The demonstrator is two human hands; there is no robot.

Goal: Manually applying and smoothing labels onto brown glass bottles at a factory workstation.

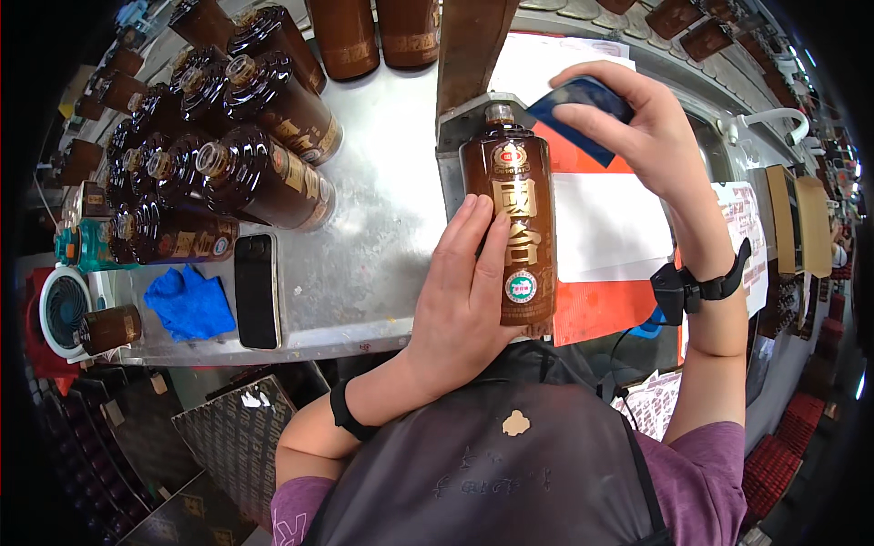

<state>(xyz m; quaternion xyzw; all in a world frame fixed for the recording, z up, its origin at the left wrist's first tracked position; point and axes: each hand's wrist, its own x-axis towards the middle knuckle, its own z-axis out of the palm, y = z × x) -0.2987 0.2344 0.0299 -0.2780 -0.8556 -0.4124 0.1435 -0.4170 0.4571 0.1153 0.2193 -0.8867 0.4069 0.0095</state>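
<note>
A brown glazed bottle (pixel 523 300) with gold lettering and a round green-and-white emblem lies in front of me, its clear-topped neck pointing away. My left hand (pixel 464 300) holds it steady, fingers along its left side and the thumb by its base. To the right of the neck, my right hand (pixel 651 127) is raised and pinches a flat dark blue piece (pixel 587 114), like a plastic scraper; its lower edge slants down over white paper. Between that piece and the bottle a small gap shows. A metal bracket (pixel 451 136) sits behind the bottle's neck.
Many similar brown bottles (pixel 273 182) stand crowded on the left of the metal table (pixel 382 127). Near its front edge are a phone (pixel 257 291), a blue cloth (pixel 189 302) and a small fan (pixel 66 314). White sheets (pixel 605 237) lie on an orange-red sheet (pixel 596 309) at right.
</note>
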